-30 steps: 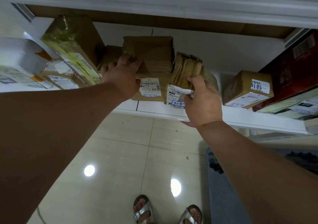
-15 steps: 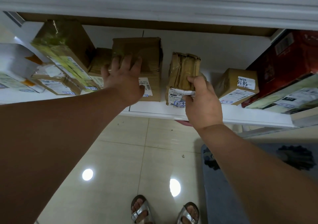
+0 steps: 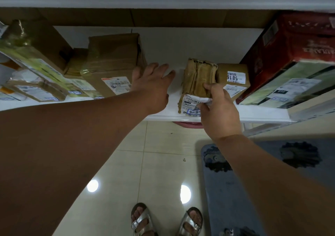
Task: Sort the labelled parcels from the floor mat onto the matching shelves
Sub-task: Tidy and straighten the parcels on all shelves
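A small taped brown parcel (image 3: 198, 78) with a white label reading "3-3" stands on the white shelf (image 3: 163, 115) near its front edge. My right hand (image 3: 218, 109) grips its near right corner, thumb on top, fingers over the label. My left hand (image 3: 152, 85) hovers with spread fingers over the bare gap between that parcel and a larger brown box (image 3: 114, 63) to the left, holding nothing.
A small box marked "5816" (image 3: 233, 78) sits right of the parcel, then a red carton (image 3: 290, 49) and a green-white package (image 3: 293, 85). More labelled parcels (image 3: 36, 54) crowd the shelf's left. Below lie tiled floor and a grey-blue mat (image 3: 235, 190).
My left hand came off the larger brown box and moved right into the gap. The parcel in my right hand has shifted right, next to the "5816" box.
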Motion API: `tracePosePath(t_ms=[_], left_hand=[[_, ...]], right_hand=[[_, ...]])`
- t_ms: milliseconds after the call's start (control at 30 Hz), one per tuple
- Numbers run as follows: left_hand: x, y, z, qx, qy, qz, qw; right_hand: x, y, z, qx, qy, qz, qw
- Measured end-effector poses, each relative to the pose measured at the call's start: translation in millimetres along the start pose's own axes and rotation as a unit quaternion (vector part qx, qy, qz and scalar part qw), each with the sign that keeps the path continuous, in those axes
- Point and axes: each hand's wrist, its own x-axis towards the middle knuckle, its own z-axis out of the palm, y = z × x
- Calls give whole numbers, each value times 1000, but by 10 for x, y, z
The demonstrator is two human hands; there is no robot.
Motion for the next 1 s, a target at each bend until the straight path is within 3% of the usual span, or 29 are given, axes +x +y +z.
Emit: tracePosePath(t_ms=[367,700,1000], left_hand=[[302,438,16,-9,-52,-29,998],[741,756,140,-49,-28,-3,998],[1007,765,280,-48,-84,-12,995]], right_hand=[[46,518,-412,46,53,-5,997],[104,792,-350,9,76,-113,991],[186,930,-352,28,121,-135,983]])
